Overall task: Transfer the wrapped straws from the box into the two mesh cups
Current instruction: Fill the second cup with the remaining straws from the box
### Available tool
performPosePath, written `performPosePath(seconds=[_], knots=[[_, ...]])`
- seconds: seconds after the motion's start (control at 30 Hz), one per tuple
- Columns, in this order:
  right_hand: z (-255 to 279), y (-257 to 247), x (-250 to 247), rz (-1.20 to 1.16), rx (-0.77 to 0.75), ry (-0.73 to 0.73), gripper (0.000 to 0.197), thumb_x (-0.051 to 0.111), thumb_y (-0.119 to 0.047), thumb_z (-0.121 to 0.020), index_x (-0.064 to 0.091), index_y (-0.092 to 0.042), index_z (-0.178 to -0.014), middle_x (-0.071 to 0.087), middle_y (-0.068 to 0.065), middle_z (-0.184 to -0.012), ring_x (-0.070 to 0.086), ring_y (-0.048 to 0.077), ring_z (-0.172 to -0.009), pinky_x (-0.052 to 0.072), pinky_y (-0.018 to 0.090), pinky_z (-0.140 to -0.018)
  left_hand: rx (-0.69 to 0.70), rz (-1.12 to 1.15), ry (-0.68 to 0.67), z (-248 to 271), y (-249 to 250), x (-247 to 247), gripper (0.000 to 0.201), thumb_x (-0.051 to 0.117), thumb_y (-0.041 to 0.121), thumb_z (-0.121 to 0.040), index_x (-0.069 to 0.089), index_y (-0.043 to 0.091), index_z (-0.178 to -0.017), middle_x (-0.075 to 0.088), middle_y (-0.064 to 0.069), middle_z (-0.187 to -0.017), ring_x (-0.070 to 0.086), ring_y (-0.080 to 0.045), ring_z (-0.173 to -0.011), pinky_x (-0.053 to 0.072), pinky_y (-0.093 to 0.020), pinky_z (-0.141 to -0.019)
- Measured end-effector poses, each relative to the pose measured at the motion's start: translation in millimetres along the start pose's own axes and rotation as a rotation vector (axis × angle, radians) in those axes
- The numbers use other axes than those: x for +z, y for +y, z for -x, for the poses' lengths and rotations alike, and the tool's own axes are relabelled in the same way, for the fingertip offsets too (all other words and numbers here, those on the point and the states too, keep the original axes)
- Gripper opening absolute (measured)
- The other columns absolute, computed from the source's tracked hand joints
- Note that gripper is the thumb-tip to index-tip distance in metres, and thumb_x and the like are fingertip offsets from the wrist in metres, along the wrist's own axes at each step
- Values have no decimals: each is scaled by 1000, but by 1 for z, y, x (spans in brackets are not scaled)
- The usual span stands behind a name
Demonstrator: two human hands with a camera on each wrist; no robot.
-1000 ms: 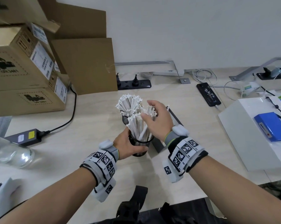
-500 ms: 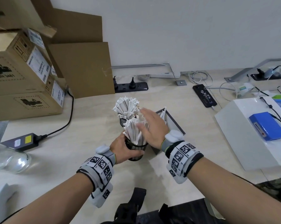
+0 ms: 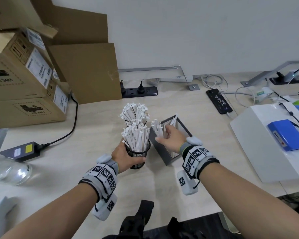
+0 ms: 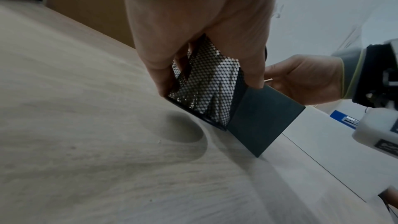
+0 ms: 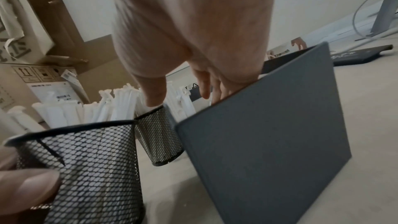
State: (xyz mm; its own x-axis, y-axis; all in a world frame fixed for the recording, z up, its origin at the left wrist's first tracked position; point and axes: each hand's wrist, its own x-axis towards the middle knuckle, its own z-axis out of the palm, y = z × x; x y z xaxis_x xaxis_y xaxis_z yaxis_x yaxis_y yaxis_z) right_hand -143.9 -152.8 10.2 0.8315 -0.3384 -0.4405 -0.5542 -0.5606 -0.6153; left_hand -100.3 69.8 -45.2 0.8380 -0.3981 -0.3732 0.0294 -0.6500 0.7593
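A: Why is your left hand [image 3: 128, 156] clamped round the near mesh cup [image 3: 138, 156]?

B: It steadies it on the counter [image 3: 86, 128]. Your right hand [image 3: 173, 140], fingers loose, reaches for the straws [image 3: 156, 129] in the box [image 3: 164, 152].

2 hands: left hand [image 3: 126, 156], right hand [image 3: 173, 140]. 2 wrist rigs w/ square markers, 1 per arm. 2 black mesh cups: near cup [image 3: 138, 156], far cup [image 3: 128, 124], both packed w/ wrapped straws [image 3: 136, 137], too many to count. 1 grey box [image 3: 169, 140], a smaller bunch of straws in it, count unclear. 2 stacked cardboard cartons [image 3: 23, 94] plus flat cardboard sheets [image 3: 86, 71] behind, approx 2. 1 black power strip [image 3: 139, 91] w/ 2 plugs in. 1 power adapter [image 3: 21, 150]. 1 dark phone [image 3: 219, 102]. 1 white case [image 3: 269, 140] w/ 1 blue block [image 3: 290, 137] on it. 1 clear plastic item [image 3: 9, 169] at left edge of tabletop [image 3: 93, 135].
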Motion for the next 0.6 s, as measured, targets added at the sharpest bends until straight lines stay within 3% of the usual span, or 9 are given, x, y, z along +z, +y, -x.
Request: performPosePath(seconds=[0.13,0.23,0.3,0.43,0.5,0.6], knots=[[-4,-11,7,60,-1,-40,76,69,-37,-83,33,-18,-146,47,4,-145,48,24,-130,38,29,-101,0,-20,-5,-2,-4,-2,100,81,70,-42,56,26,-128,69,12,-114,64,-10,-108,51,-32,-95],[-10,-15,15,35,19,-48,47,69,-29,-83,51,-15,-124,62,7,-119,58,25,-107,44,27,-82,-14,-25,-6,-3,-4,-4,98,80,72,-42,59,27,-126,70,14,-112,65,-8,-107,52,-32,-95],[-12,-15,20,37,42,-72,32,69,-28,-83,54,-12,-106,62,5,-98,58,24,-91,45,28,-70,-14,-23,-2,-2,-4,-4,98,81,72,-42,59,27,-127,70,15,-111,65,-7,-107,53,-33,-95],[-16,-11,27,-11,69,-83,48,72,-38,-80,57,-14,-118,64,5,-112,60,26,-104,49,35,-90,-10,-24,-2,-1,-2,-3,97,80,71,-43,58,27,-127,70,15,-111,64,-7,-106,52,-31,-94],[-18,-10,28,-19,88,-54,53,72,-44,-78,57,-15,-119,64,5,-112,60,27,-105,48,34,-89,0,-16,-4,-1,-1,-1,96,80,70,-44,58,27,-127,69,14,-112,64,-8,-107,52,-32,-95],[-15,-8,26,-72,96,12,41,70,-53,-78,61,-16,-93,65,4,-92,61,26,-88,47,30,-78,11,-5,-4,-1,2,-1,96,80,70,-44,57,28,-127,69,14,-114,64,-9,-109,52,-35,-96]])
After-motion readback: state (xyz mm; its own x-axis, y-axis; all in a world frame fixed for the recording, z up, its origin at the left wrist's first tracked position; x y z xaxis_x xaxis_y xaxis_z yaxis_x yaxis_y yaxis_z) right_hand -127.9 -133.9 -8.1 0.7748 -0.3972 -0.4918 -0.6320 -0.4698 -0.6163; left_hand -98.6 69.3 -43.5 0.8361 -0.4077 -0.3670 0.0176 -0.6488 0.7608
